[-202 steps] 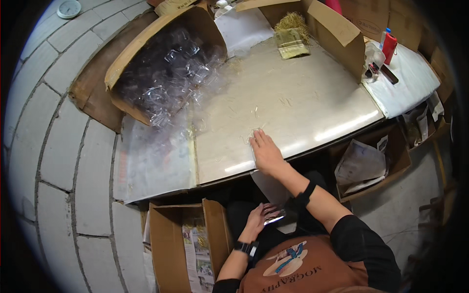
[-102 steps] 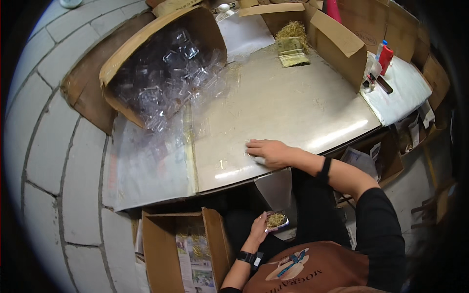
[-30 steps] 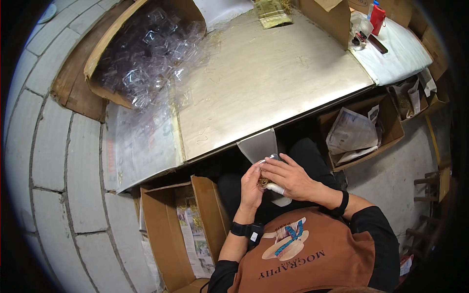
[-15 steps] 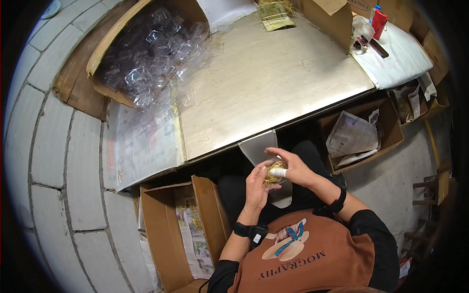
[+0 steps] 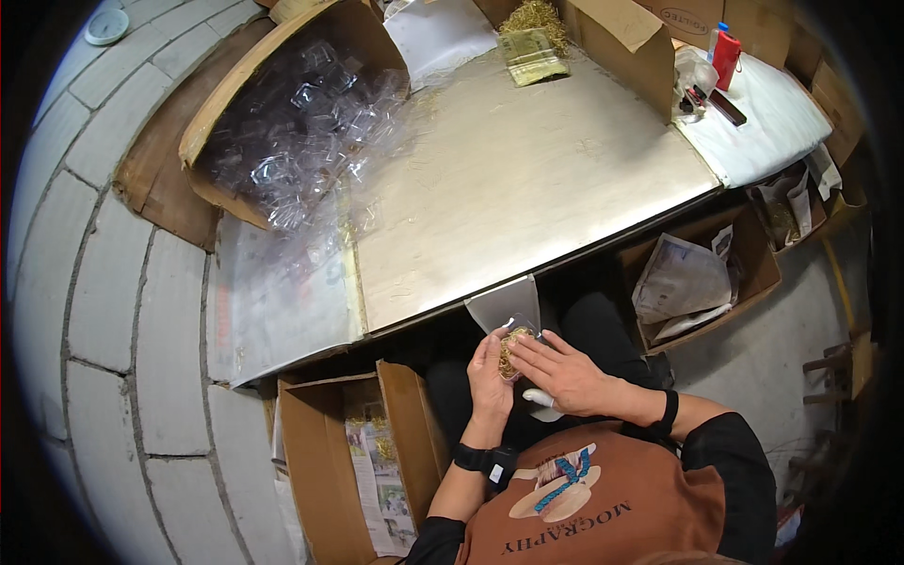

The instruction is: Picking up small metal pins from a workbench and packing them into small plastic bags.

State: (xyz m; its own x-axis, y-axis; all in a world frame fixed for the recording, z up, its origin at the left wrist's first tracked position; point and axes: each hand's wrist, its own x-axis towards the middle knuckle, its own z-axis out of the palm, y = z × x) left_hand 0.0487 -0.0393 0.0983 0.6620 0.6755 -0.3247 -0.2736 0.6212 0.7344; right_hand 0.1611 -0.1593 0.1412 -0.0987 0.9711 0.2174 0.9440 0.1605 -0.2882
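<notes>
1. Head view, hands: both are down in the lap, below the near edge of the table (image 5: pixel 527 179), in front of the torso.
2. Left hand (image 5: pixel 490 377): curled shut round a small clear pack of gold strands (image 5: pixel 513 347), held from the pack's left side, thumb on top.
3. Right hand (image 5: pixel 565 375): fingers spread and nearly flat, tips lying on the pack from the right. It also seems to pinch a small white bit (image 5: pixel 539 397) under the palm; what that is, can't tell.
4. Key relation: pack sits between the two hands, touching both. Its long axis runs roughly away from the body, toward the table edge. Left hand carries it; right only rests on it, so left is the nearer/controlling one.
5. Just above the pack, a grey-white sheet (image 5: pixel 504 303) hangs from the table edge.
6. Same view, surroundings: cardboard box of clear plastic cases (image 5: pixel 292 141) at far left of the table, spilling onto it.
7. Gold-strand bundle (image 5: pixel 532 42) at the far edge, well apart from the hands.
8. Open carton (image 5: pixel 353 461) on the floor by the left knee; another box with papers (image 5: pixel 697 282) under the table, right side.
</notes>
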